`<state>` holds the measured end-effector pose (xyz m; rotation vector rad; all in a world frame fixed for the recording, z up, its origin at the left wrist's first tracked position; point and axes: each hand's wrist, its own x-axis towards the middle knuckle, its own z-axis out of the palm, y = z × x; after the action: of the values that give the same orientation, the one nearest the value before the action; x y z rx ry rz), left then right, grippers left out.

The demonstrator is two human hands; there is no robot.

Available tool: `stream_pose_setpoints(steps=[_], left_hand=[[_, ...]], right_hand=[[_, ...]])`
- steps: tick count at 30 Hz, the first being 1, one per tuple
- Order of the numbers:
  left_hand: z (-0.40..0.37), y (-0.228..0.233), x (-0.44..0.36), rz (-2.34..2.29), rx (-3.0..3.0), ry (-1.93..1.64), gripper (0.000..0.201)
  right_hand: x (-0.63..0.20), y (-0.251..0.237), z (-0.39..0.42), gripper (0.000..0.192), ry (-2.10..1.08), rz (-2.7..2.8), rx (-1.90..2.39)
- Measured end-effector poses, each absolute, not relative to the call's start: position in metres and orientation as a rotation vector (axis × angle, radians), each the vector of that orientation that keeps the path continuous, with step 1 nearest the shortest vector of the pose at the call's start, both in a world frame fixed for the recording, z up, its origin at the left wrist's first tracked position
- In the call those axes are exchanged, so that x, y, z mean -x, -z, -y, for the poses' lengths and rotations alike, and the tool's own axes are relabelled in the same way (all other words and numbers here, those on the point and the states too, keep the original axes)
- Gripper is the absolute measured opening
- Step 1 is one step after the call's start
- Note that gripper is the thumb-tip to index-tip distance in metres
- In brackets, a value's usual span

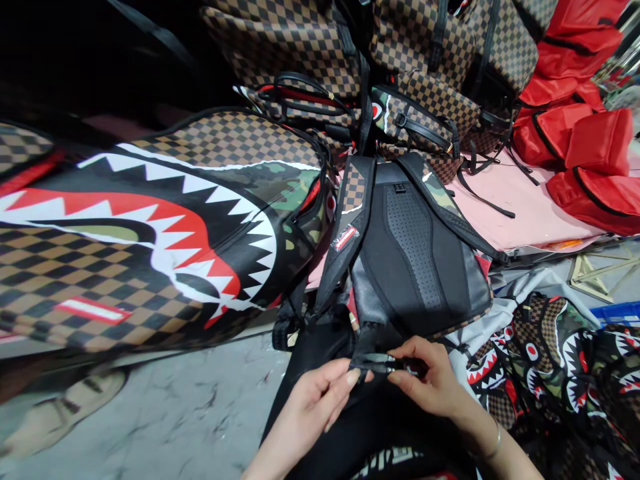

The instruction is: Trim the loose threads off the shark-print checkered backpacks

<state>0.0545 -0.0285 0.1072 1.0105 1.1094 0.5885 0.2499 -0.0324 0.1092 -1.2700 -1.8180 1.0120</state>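
Both hands (pixel 320 400) (pixel 433 383) pinch the black backpack's (pixel 415 260) strap (pixel 373 360).

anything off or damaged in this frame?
No damage visible. The backpack lies back panel up, and both the left hand and the right hand pinch its black strap end. Printed shark-mouth panels lie in a loose heap at right, below the table edge.

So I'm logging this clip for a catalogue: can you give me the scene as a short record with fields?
left hand: pinches the black strap
right hand: grips the same strap at its buckle end
strap belongs to: backpack, back panel up
left of it: shark-mouth backpack on its side
behind: checkered bags
far right: red bags
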Motion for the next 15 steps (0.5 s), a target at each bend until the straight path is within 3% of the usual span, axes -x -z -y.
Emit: stream_pose_setpoints(steps=[4,8,10,15], left_hand=[[0.032,-0.105,-0.051,-1.091,-1.02,-0.568,0.04],[0.038,-0.112,-0.031,-0.922,-1.122,-0.326,0.028],[0.03,-0.117,-0.021,-0.914,-1.138,-0.306,0.034],[-0.035,-0.112,-0.018,-1.434,-1.198,-0.966,0.03]], right_hand=[[-0.248,-0.111,0.034,0.018,-1.011,1.905,1.187],[-0.253,-0.109,0.038,0.02,-1.012,1.726,1.197],[-0.256,-0.106,0.04,0.024,-1.095,1.571,1.228],[-0.257,-0.095,0.038,0.026,-1.161,1.323,1.249]])
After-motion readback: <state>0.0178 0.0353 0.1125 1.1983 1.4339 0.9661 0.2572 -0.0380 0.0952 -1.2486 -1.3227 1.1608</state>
